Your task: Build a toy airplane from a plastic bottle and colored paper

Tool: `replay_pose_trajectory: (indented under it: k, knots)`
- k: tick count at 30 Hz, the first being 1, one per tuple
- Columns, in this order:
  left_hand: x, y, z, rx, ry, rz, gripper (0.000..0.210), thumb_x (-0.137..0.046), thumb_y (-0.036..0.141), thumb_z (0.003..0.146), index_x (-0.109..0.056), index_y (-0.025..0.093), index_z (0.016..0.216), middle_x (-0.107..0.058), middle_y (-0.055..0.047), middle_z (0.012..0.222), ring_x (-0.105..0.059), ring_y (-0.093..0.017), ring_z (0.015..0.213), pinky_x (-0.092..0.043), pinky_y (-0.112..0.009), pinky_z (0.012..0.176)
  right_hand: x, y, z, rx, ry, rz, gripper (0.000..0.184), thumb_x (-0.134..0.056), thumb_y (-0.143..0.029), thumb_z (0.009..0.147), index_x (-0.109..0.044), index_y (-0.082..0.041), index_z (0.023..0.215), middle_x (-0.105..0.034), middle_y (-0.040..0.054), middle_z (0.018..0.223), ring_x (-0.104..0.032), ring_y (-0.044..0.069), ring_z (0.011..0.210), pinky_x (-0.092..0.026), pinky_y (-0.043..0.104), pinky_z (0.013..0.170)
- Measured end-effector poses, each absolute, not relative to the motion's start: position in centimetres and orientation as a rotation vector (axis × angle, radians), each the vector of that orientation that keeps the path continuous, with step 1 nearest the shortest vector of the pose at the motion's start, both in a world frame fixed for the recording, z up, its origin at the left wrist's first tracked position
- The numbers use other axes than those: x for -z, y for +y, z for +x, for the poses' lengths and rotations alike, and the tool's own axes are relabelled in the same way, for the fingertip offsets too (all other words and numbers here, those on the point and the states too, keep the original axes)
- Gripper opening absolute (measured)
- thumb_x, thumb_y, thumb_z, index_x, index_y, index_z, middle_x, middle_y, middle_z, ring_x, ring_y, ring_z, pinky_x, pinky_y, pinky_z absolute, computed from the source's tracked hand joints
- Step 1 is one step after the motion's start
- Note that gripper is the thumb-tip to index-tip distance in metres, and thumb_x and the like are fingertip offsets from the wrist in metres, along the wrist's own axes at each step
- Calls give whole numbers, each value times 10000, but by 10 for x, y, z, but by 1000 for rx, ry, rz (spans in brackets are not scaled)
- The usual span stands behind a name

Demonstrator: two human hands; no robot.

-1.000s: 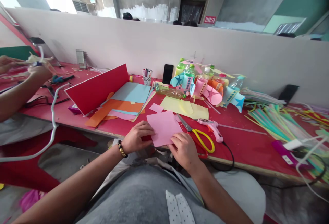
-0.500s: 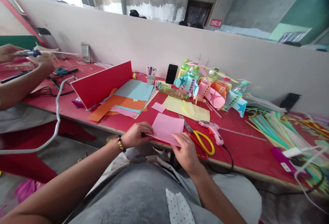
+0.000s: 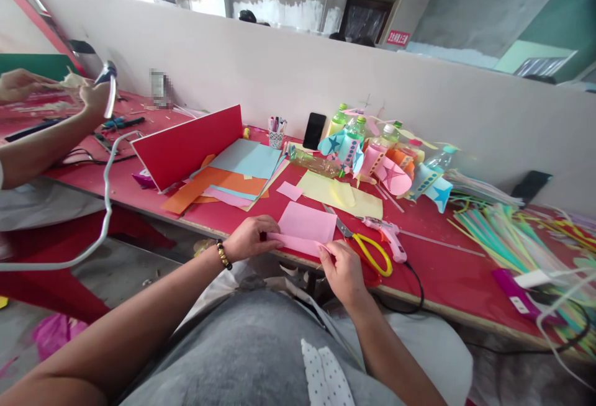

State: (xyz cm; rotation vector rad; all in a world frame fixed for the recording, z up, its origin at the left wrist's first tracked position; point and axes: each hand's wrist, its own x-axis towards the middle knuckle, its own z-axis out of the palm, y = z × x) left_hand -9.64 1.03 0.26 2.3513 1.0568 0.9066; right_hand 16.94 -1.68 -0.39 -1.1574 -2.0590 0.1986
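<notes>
A sheet of pink paper [image 3: 308, 222] lies at the table's front edge, its near side folded up into a strip. My left hand [image 3: 254, 237] pinches the left end of that fold between thumb and fingers. At the right end, my right hand [image 3: 342, 269] grips the fold the same way. Just right of the sheet are scissors [image 3: 372, 254] with yellow handles and a pink glue gun [image 3: 388, 235]. Behind it lie a small pink paper piece [image 3: 289, 190] and pale yellow paper [image 3: 333, 192].
Orange and blue sheets [image 3: 246, 161] lie left, beside a red upright board [image 3: 190, 148]. Decorated bottle planes [image 3: 386, 157], a clear bottle [image 3: 314, 162] and a phone [image 3: 315, 131] stand or lie behind. Coloured strips [image 3: 493, 238] cover the right. At far left, a co-worker's hands [image 3: 95, 97] hold a tool.
The near edge of the pink paper, flat before, is now turned up and over into a strip. Both my hands have kept hold of its ends. The co-worker's tool has swung upward.
</notes>
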Motion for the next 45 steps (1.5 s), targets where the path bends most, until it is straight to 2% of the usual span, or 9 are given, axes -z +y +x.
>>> replay_pose_trajectory:
  k: [10, 20, 27, 31, 35, 38, 40, 42, 45]
  knots:
    - [-8, 11, -96, -880, 1241, 2256, 256, -636, 396, 823, -647, 156, 909, -624, -16, 793, -545, -129, 697, -425, -231, 647, 3, -16, 169, -163, -2054, -1205, 264, -527, -208, 913, -485, -213, 653, -560, 30, 651, -517, 187, 662, -382, 293, 633]
    - [-7, 14, -92, -849, 1251, 2203, 177, -627, 325, 825, -624, 155, 776, -557, 13, 701, -479, -96, 618, -375, -205, 582, 5, -15, 165, -192, -2074, -1233, 226, -606, -108, 816, -466, -217, 675, -577, 12, 684, -516, 194, 698, -380, 300, 660]
    - [-5, 13, -90, -860, 1260, 2128, 144, -638, 283, 792, -587, 162, 852, -496, 54, 631, -435, -79, 555, -352, -191, 532, 6, -18, 165, -172, -2096, -1254, 196, -609, -113, 822, -477, -217, 723, -588, 20, 732, -521, 207, 737, -392, 313, 682]
    - [-5, 13, -93, -856, 1250, 2112, 224, -651, 331, 796, -596, 164, 935, -510, 51, 648, -448, -84, 561, -371, -197, 540, 7, -18, 166, -167, -2100, -1243, 176, -599, -125, 836, -486, -219, 739, -594, 24, 742, -529, 208, 741, -401, 314, 685]
    - [-5, 14, -96, -845, 1206, 2126, 466, -762, 370, 695, -572, 174, 1073, -594, 22, 783, -534, -115, 667, -432, -219, 607, 7, -17, 166, -206, -2048, -1182, 157, -545, -137, 886, -501, -218, 758, -595, 28, 739, -545, 199, 725, -431, 314, 681]
    - [-4, 12, -98, -899, 1185, 2116, 427, -719, 300, 745, -549, 177, 1117, -614, 9, 815, -565, -124, 695, -463, -233, 640, 5, -17, 166, -214, -1985, -1051, 136, -480, -121, 926, -539, -213, 846, -640, 57, 862, -586, 207, 841, -476, 348, 793]
    - [-3, 9, -97, -981, 1202, 2187, 203, -637, 227, 805, -595, 179, 999, -622, -10, 826, -580, -133, 731, -472, -247, 680, 2, -19, 166, -160, -1975, -985, 139, -480, -116, 926, -562, -211, 987, -648, 92, 1041, -575, 237, 1015, -464, 416, 910]
    - [-3, 1, -92, -1036, 1242, 2370, 55, -579, 169, 828, -625, 182, 856, -631, -37, 853, -585, -157, 799, -465, -276, 739, -1, -22, 165, -73, -1994, -963, 270, -515, -128, 909, -537, -210, 1165, -607, 118, 1198, -522, 273, 1153, -426, 486, 982]
    - [-3, -13, -77, -950, 1296, 2703, 124, -532, 152, 860, -647, 185, 827, -617, -57, 816, -555, -183, 797, -439, -320, 761, -2, -28, 160, 20, -2103, -923, 419, -559, -149, 890, -487, -198, 1300, -577, 126, 1274, -499, 291, 1177, -404, 508, 1004]
